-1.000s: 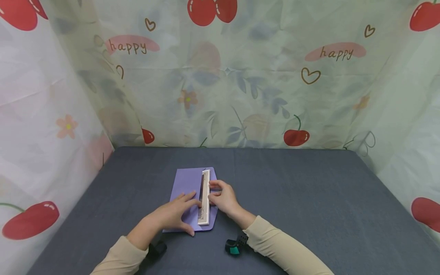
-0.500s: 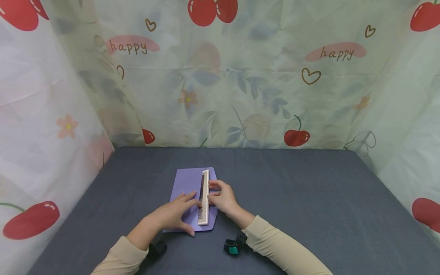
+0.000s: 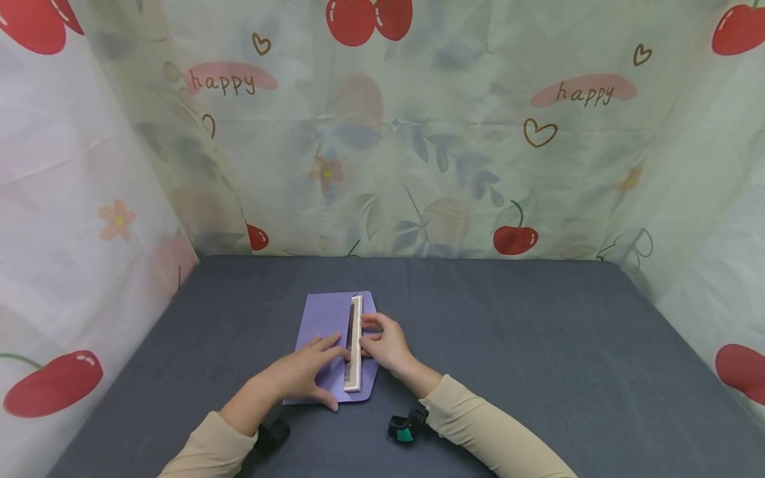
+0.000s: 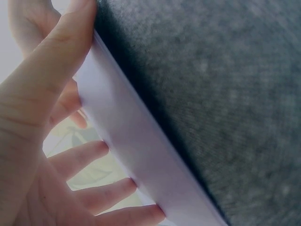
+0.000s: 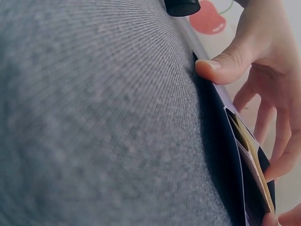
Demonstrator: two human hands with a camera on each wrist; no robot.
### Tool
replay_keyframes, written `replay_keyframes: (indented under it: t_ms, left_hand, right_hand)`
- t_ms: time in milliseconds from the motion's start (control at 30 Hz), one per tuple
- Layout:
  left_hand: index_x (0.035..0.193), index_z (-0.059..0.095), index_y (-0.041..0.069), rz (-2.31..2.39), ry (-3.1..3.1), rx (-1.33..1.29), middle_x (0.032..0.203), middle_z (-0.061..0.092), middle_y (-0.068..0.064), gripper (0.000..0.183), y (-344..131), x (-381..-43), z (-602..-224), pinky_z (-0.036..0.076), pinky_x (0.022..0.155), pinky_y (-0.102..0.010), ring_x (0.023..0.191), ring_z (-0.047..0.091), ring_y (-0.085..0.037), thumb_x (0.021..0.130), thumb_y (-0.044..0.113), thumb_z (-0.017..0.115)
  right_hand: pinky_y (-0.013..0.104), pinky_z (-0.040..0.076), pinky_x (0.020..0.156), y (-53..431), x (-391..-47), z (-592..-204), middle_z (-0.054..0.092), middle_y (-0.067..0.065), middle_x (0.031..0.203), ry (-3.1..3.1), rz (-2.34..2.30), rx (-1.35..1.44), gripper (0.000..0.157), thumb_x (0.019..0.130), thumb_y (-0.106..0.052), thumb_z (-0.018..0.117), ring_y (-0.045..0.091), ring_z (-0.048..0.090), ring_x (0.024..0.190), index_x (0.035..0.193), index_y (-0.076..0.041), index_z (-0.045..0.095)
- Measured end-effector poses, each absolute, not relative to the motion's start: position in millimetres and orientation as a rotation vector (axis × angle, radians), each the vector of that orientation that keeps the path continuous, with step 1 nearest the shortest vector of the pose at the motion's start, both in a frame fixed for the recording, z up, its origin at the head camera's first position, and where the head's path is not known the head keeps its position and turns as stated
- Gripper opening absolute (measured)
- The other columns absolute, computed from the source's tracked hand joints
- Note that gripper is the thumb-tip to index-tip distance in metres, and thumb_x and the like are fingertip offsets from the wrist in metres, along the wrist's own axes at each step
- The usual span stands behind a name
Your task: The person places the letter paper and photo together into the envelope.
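A flat purple folder-like piece [image 3: 325,309] with rounded right corners lies on the dark cloth. Along its right part stands a narrow white-edged strip [image 3: 355,372] with a dark slit on its left side. My left hand [image 3: 299,372] rests spread on the purple piece, thumb at the front edge, index fingertip beside the slit. My right hand [image 3: 388,344] touches the strip's right side with bent fingertips. In the right wrist view, the strip's end shows pale layered edges and a yellowish layer [image 5: 256,153]; the right thumb [image 5: 218,68] lies along the near purple edge.
A dark grey cloth [image 3: 526,345] covers the table. Printed curtains [image 3: 394,153] with cherries and "happy" lettering hang behind and at both sides. Black wrist devices sit near both cuffs, the right one [image 3: 403,428] with a green patch.
The white-edged strip has leaned slightly to the left, with my right fingertips following it. The slit looks narrower. My left hand and the purple piece have stayed in place.
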State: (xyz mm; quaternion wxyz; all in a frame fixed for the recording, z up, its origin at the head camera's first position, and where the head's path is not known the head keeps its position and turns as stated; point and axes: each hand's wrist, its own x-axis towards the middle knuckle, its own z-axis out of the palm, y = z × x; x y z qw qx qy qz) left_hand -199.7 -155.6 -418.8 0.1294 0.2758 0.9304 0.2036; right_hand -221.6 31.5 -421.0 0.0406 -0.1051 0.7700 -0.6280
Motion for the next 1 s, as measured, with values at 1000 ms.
replay_keyframes:
  t_ms: [1000]
  left_hand:
    - [0.122,0.051,0.020,0.585,2.707,0.821,0.149,0.031,-0.024,0.069,-156.1,-200.1,-419.0,0.032,0.099,-0.065,0.130,0.027,-0.059,0.064,0.045,0.080]
  right_hand:
    - [0.029,0.057,0.064,27.0,-240.4,-452.4,0.058,0.029,0.116,2.278,-1.943,-0.319,0.039,0.082,0.007,0.057,0.028,0.067,0.088,0.121,0.009,0.050]
